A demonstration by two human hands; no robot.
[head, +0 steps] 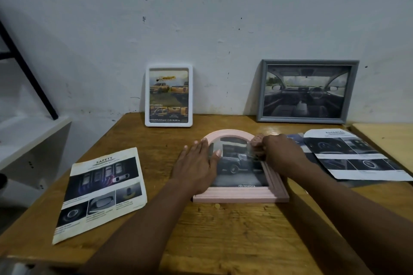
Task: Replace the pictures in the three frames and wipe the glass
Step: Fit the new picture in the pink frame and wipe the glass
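Left hand presses flat, right hand grips pink arched frame on wooden bench; white rounded frame and grey rectangular frame look finished.

**Varnished wood, painted frames, printed paper**

The table is brown wood with open grain, a low sheen and small nicks just in front of the pink frame. That frame's ridged moulding looks matt and painted, and the pane over its picture has a faint gloss. Behind it to the left, the white frame is smooth, seemingly plastic. Behind it to the right, the grey frame is matt. The leaflet to its left is creased, yellowed paper. The sheet to its right is smoother paper. The wall behind is matt, scuffed paint.
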